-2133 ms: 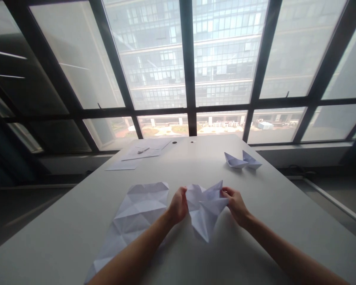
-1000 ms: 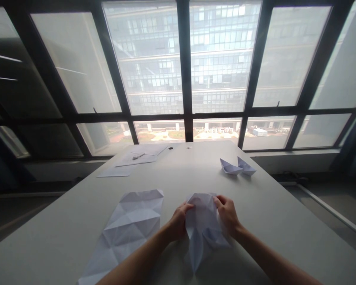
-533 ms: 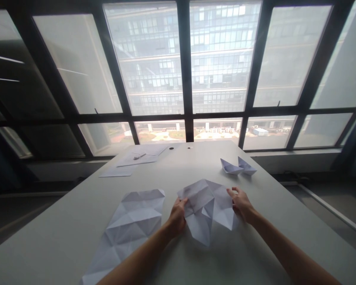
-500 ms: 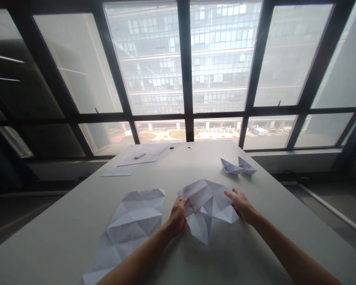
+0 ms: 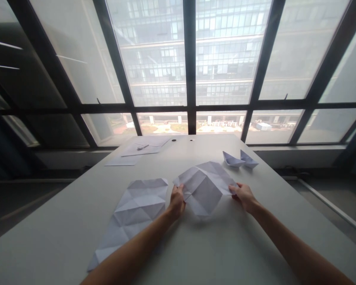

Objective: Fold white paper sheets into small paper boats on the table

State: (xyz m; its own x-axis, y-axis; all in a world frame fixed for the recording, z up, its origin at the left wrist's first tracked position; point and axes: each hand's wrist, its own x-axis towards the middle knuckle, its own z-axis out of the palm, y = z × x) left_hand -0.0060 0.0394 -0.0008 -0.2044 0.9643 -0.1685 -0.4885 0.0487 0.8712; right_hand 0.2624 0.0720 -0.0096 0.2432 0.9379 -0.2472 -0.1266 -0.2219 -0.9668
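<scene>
Left hand (image 5: 177, 201) and right hand (image 5: 243, 194) each pinching an edge of a creased paper sheet (image 5: 204, 186), fingers closed on it, held just above the white counter (image 5: 225, 253), unfolded creased sheet (image 5: 136, 211) lying left, two paper boats (image 5: 239, 160) beyond

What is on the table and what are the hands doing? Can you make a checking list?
Surface: grey table, smooth, two small round holes near the far edge.
Job's things: creased sheet lifted over the table, part unfolded.
Clutter: flat creased paper on the left; two paper boats far right; loose sheets with a pen at the far left.
Grippers: left hand pinches the sheet's left edge; right hand pinches its right edge.
Cables: nothing seen.
Surroundings: big dark-framed window, office building outside.
</scene>
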